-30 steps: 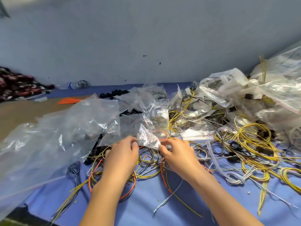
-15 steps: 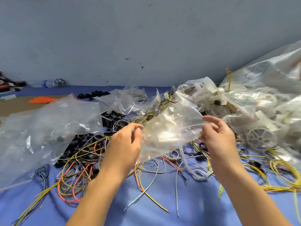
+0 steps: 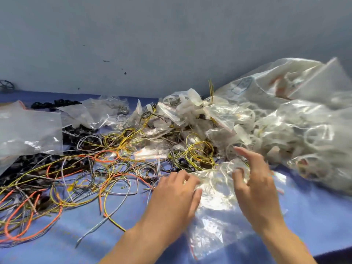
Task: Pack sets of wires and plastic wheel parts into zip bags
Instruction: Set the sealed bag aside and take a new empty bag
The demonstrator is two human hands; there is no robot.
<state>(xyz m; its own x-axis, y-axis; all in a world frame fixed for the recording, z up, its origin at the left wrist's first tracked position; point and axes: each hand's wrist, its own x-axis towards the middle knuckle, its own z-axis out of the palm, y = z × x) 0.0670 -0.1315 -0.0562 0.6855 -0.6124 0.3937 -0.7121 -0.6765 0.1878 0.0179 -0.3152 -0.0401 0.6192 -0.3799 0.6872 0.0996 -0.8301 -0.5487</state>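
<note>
The zip bag (image 3: 219, 210) lies flat on the blue cloth (image 3: 314, 216) right in front of me. Its long axis runs away from me and leans a little rightward, with the near end by my forearms and the far end close to the heap. My left hand (image 3: 175, 199) grips the bag's left edge, fingers curled onto the film and thumb pressed on top. My right hand (image 3: 257, 189) is over the bag's far right part, fingers spread and loosely bent, holding nothing — the blur hides whether the tips touch the film. With both hands at the bag, I judge the coming move is opening its mouth, though I cannot tell which end carries the zip. Left of the bag sprawl the loose wires (image 3: 118, 168) — my left hand is the nearer one to them. Beyond the bag and to its right rises the pile of filled bags (image 3: 285, 115), with white wheel parts (image 3: 317, 135) showing through the film.
</note>
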